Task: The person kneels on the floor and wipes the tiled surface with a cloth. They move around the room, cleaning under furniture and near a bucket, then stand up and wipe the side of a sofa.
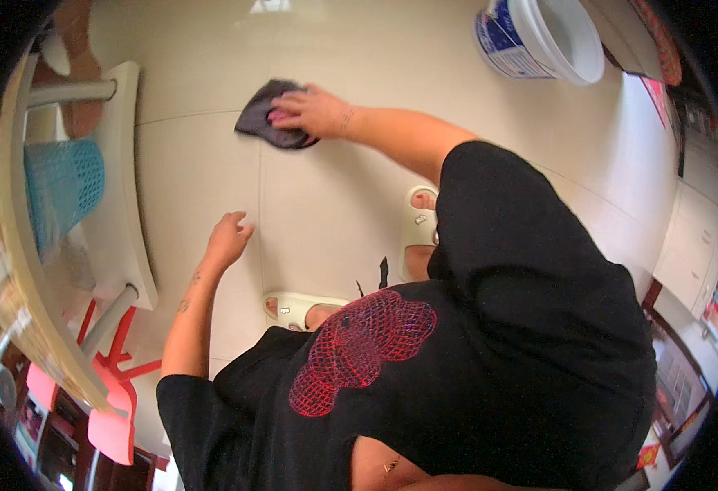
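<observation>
A dark grey cloth [267, 132] lies bunched on the pale tiled floor [328, 202], with part of it pointing left. My right hand [310, 113] is stretched out over it, fingers curled on the fabric. Something pink shows at the fingertips; I cannot tell whether it belongs to the cloth. My left hand [230, 238] hangs above the floor, holding nothing, fingers slightly bent and apart. Below the hands are my feet in pale slide sandals, one sandal [294, 307] at the left and the other [419, 242] partly behind my black sleeve.
A white plastic bucket [534, 46] with a blue printed label stands at the far right. At the left, a table [34, 245] has a low white shelf [123, 184] bearing a blue perforated basket [67, 184]. Red-pink chairs [110, 423] stand beside it. White drawers [684, 239] line the right.
</observation>
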Motion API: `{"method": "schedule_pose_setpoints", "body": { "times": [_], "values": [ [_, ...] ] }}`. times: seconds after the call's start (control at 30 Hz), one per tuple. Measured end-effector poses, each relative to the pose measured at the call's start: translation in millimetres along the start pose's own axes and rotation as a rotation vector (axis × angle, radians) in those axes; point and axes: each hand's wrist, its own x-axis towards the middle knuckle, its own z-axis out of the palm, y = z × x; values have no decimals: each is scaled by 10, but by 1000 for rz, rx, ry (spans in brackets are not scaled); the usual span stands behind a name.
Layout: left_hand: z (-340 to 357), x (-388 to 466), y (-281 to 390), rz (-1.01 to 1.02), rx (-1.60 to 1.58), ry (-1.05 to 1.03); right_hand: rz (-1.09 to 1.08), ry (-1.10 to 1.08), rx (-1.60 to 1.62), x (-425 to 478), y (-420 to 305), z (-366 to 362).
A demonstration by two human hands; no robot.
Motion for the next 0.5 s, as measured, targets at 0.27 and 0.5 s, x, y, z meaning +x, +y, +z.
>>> {"method": "schedule_pose_setpoints", "body": {
  "times": [0.27,0.5],
  "values": [
    [-385,26,484,41,250,-68,907,101,2,-2504,1456,-129],
    [-213,119,1298,150,145,-61,2092,-123,181,-4975,-611,414]
  ]
}}
